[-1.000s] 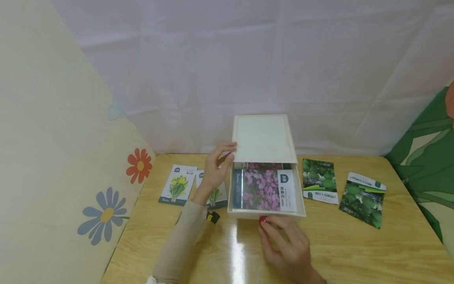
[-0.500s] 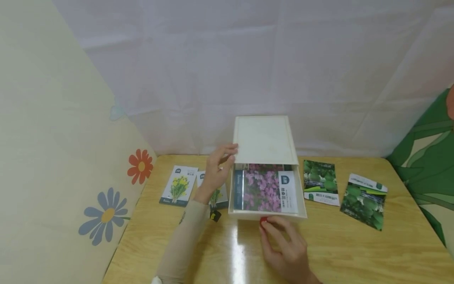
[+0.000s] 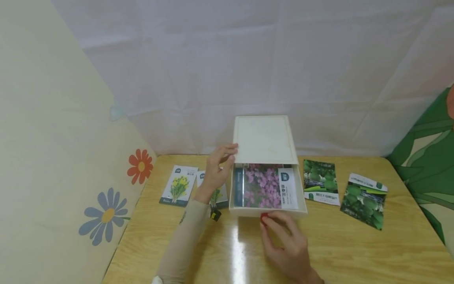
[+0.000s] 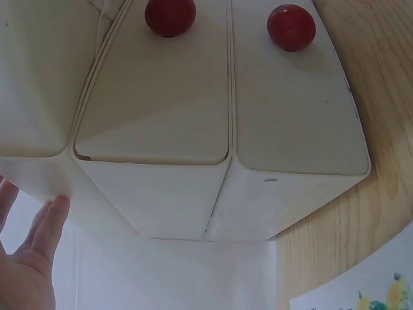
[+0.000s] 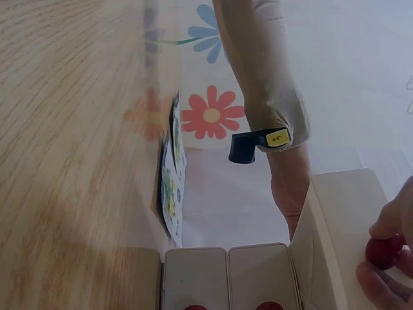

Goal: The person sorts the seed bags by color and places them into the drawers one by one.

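A small white drawer cabinet [image 3: 263,139] stands against the back cloth. Its top drawer [image 3: 248,213] is pulled out, and in it lies a seed packet with pink flowers [image 3: 262,187]; part of another packet shows behind, under the cabinet top. My right hand [image 3: 289,244] pinches the red round knob [image 3: 264,219] on that drawer's front, as the right wrist view also shows at the knob [image 5: 383,252]. My left hand [image 3: 215,169] rests with extended fingers against the cabinet's left side. Below, two closed drawers [image 4: 155,97] carry red knobs of their own.
Two packets with yellow flowers lie left of the cabinet, one in full sight [image 3: 178,185], the other [image 3: 220,195] partly behind my left wrist. Two green-leaf packets [image 3: 320,181] [image 3: 363,202] lie on the right of the wooden table [image 3: 354,256]. Walls with painted flowers flank it.
In the last half second the top drawer has slid slightly inward, with my right hand following on its knob. My left hand has stayed at the cabinet's side.
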`<state>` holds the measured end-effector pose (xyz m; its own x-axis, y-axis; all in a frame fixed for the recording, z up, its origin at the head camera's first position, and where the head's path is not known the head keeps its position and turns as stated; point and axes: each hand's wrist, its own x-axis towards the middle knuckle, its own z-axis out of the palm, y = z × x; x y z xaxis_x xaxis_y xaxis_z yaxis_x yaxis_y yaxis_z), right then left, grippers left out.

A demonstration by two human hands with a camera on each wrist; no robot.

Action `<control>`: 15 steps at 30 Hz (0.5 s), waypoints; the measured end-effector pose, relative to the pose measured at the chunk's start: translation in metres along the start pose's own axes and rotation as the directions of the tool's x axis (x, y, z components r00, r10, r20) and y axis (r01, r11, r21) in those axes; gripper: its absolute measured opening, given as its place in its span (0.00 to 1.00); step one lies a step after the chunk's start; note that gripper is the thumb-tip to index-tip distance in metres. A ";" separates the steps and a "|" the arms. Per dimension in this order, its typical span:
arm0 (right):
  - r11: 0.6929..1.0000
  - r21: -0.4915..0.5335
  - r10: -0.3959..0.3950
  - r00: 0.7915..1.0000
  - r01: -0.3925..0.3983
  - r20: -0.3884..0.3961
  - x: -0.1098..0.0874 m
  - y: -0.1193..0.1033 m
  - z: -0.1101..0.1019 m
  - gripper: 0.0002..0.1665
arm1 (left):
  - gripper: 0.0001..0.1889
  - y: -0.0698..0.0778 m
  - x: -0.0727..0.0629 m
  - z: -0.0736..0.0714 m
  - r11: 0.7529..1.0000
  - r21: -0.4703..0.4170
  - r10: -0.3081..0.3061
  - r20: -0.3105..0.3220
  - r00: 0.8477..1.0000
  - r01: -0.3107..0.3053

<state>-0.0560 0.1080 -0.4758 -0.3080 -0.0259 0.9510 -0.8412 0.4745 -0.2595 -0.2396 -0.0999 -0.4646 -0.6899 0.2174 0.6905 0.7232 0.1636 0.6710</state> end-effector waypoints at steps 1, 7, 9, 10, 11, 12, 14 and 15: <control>1.000 0.000 0.001 1.000 -0.001 -0.001 0.000 0.000 0.000 0.13 | 0.09 0.000 0.000 0.000 1.000 0.003 0.005 -0.001 1.000 -0.005; 1.000 -0.008 0.008 1.000 -0.008 -0.007 0.002 0.001 0.000 0.12 | 0.09 0.001 0.001 0.000 1.000 0.005 0.004 0.004 1.000 -0.004; 1.000 -0.010 0.008 1.000 -0.008 -0.005 0.002 0.002 0.001 0.11 | 0.09 0.001 0.001 0.000 1.000 0.008 -0.004 0.007 1.000 0.004; 1.000 -0.010 0.008 1.000 -0.008 -0.004 0.002 0.003 0.001 0.11 | 0.09 0.001 0.001 0.000 1.000 0.009 -0.005 0.007 1.000 0.005; 1.000 -0.008 0.009 1.000 -0.009 -0.002 0.003 0.003 0.001 0.11 | 0.09 0.001 0.001 0.000 1.000 0.011 -0.007 0.006 1.000 0.007; 1.000 -0.008 0.012 1.000 -0.012 0.002 0.003 0.004 0.001 0.11 | 0.09 0.000 0.000 0.000 1.000 0.010 -0.008 0.003 1.000 0.008; 1.000 -0.005 0.019 1.000 -0.019 0.007 0.004 0.005 0.001 0.11 | 0.09 -0.001 0.000 0.001 1.000 0.008 0.000 -0.002 1.000 0.000; 1.000 -0.003 0.021 1.000 -0.021 0.008 0.004 0.005 0.001 0.11 | 0.09 -0.001 0.000 0.001 1.000 0.007 0.003 -0.005 1.000 -0.003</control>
<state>-0.0620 0.1090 -0.4734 -0.3294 -0.0227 0.9439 -0.8331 0.4775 -0.2793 -0.2408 -0.0991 -0.4655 -0.6876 0.2134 0.6940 0.7257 0.1693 0.6669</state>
